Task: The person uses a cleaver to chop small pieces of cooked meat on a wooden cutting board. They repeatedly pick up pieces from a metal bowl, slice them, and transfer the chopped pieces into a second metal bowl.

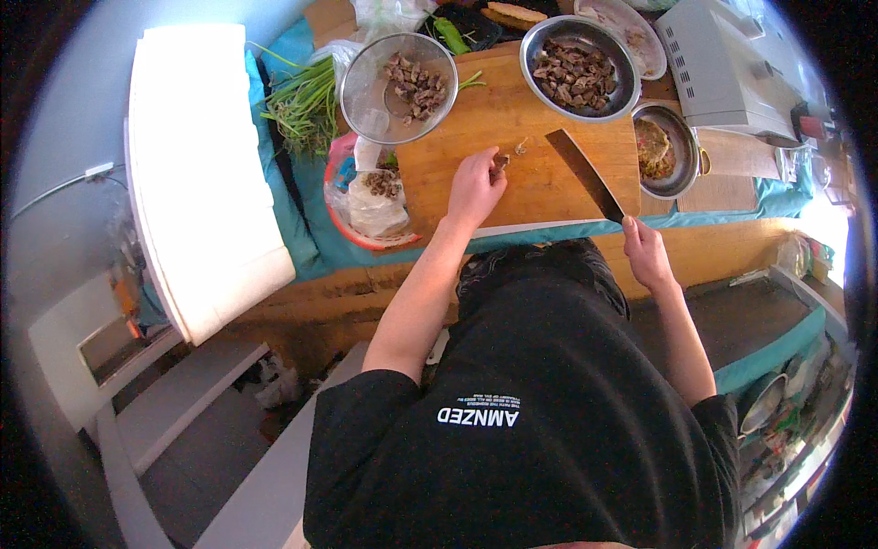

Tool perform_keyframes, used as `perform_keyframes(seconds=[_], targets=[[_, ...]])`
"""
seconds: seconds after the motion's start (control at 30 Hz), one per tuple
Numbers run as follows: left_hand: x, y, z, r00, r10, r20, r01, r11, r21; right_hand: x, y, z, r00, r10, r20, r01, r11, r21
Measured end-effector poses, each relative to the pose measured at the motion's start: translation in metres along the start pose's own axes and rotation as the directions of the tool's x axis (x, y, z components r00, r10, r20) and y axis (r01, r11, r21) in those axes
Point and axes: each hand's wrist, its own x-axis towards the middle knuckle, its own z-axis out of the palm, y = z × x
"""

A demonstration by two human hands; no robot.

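Observation:
My left hand [478, 184] holds a small brown piece of meat [501, 163] between its fingertips, over the wooden cutting board [466, 154]. A pale scrap [521, 145] lies on the board just beyond it. In my right hand [645, 252] is the handle of a cleaver [588, 177], its broad blade slanting away to the left above the board's right part. Beyond my hands, a steel bowl [575, 74] of brown meat pieces rests at the board's far right corner. At the far left corner stands a round strainer or bowl [348, 103] with more meat pieces.
Left of the board, an orange-rimmed basket [357, 237] holds a plastic bag and brown scraps. Green onions [300, 106] lie behind it. To the right are a steel pan [686, 154] with food and a white countertop appliance [713, 68]. A green pepper [451, 36] lies at the back.

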Motion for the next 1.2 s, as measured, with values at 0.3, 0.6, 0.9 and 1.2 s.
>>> perform_keyframes(seconds=[0.3, 0.6, 0.9, 1.2], targets=[[0.009, 0.010, 0.000, 0.987, 0.162, 0.002, -0.162, 0.986, 0.033, -0.008, 0.045, 0.006, 0.998, 0.062, -0.033, -0.063, 0.998, -0.027], [0.068, 0.060, -0.003, 0.983, -0.047, -0.175, -0.025, 0.923, -0.385, -0.011, 0.054, 0.009, 0.996, 0.086, -0.018, -0.085, 0.996, 0.016], [0.180, 0.112, 0.015, 0.984, -0.118, 0.137, 0.174, 0.816, -0.551, -0.012, 0.055, 0.012, 0.994, 0.108, -0.020, -0.106, 0.992, 0.061], [0.206, 0.113, 0.017, 0.880, -0.262, 0.395, 0.469, 0.612, -0.637, -0.013, 0.054, 0.013, 0.994, 0.097, -0.045, -0.093, 0.993, 0.075]])
